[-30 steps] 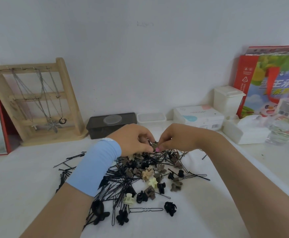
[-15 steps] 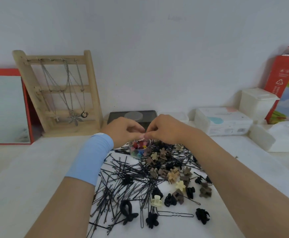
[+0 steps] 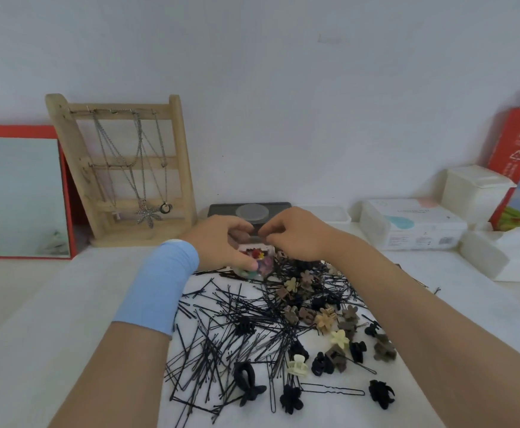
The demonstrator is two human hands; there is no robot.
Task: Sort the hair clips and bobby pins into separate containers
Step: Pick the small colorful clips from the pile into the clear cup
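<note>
We seem to be at a home dressing table: a red-framed mirror and wooden necklace stand at frame left, tissue box at right.

Pale blue band, left wrist

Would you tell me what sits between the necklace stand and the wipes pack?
Head view: a dark box with a round clear lid, then a shallow white tray.

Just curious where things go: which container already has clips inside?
The small clear tub gripped by the left hand, at the far end of the pile: colourful clips show through it. The dark box and pale tray by the wall show none.
</note>
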